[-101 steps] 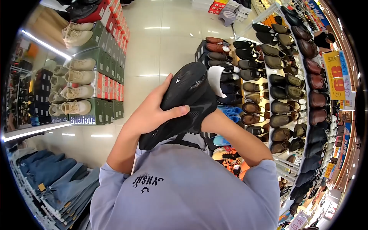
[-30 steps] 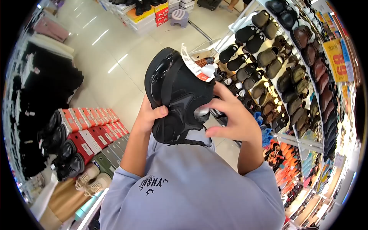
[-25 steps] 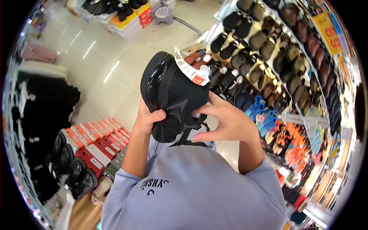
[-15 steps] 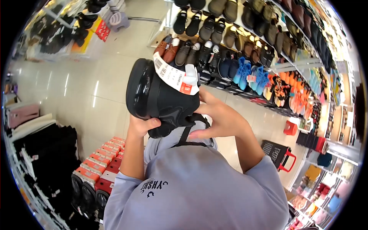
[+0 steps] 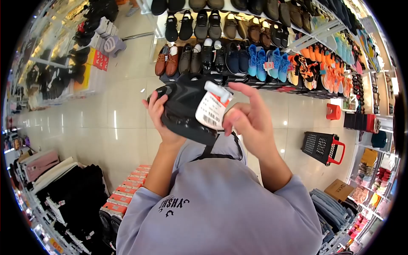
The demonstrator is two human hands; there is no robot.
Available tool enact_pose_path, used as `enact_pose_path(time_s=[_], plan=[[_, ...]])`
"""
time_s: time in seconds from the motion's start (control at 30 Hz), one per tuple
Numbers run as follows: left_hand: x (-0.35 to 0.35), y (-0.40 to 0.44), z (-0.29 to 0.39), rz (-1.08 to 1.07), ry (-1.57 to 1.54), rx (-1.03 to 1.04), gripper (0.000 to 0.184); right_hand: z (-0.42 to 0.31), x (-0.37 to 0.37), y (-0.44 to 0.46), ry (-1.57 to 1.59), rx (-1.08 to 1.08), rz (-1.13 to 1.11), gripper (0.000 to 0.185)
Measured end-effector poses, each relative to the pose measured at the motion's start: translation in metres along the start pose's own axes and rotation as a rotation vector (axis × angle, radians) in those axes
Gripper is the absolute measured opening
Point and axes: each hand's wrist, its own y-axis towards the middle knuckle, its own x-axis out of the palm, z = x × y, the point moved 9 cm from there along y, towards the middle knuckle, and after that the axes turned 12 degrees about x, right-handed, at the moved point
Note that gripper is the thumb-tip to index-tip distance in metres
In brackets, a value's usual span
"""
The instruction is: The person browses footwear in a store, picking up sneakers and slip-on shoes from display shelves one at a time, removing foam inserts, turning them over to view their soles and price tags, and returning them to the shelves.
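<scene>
A black shoe (image 5: pixel 187 106) with a glossy sole is held up before my chest, tilted. My left hand (image 5: pixel 159 117) is closed around its left end. From the shoe hangs a white and red price tag (image 5: pixel 210 111), its printed side facing me. My right hand (image 5: pixel 253 123) is at the tag's right edge, thumb and curled fingers pinched there while the index finger points out above. Part of the shoe is hidden behind the tag.
Shoe racks (image 5: pixel 229 42) stand ahead, with blue sneakers (image 5: pixel 267 63) and orange ones to the right. Orange shoe boxes (image 5: pixel 123 191) and dark folded clothes (image 5: pixel 76 199) lie at lower left. A black shopping basket (image 5: pixel 318 146) and red stool (image 5: pixel 333 111) stand on the right.
The shoe has been turned and lowered slightly to the right, and its tag has swung round. My right hand has moved from beneath the shoe's opening up to the tag.
</scene>
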Motion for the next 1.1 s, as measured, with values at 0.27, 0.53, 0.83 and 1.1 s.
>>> enact_pose_path(time_s=[0.27,0.53,0.83,1.1], plan=[[0.071,0.005,0.048,0.018,-0.006,0.073,0.076,0.004,-0.070,-0.023,0.166,-0.022,0.045,0.063],[0.148,-0.008,0.083,0.012,-0.194,-0.106,0.078,-0.015,-0.162,-0.043,-0.028,-0.308,0.025,0.040],[0.221,-0.004,0.139,-0.072,-0.219,-0.063,0.090,-0.015,-0.227,-0.068,0.198,-0.128,-0.021,0.045],[0.277,-0.013,0.160,-0.093,-0.404,-0.163,0.088,-0.008,-0.281,-0.091,0.161,-0.248,0.123,0.055]])
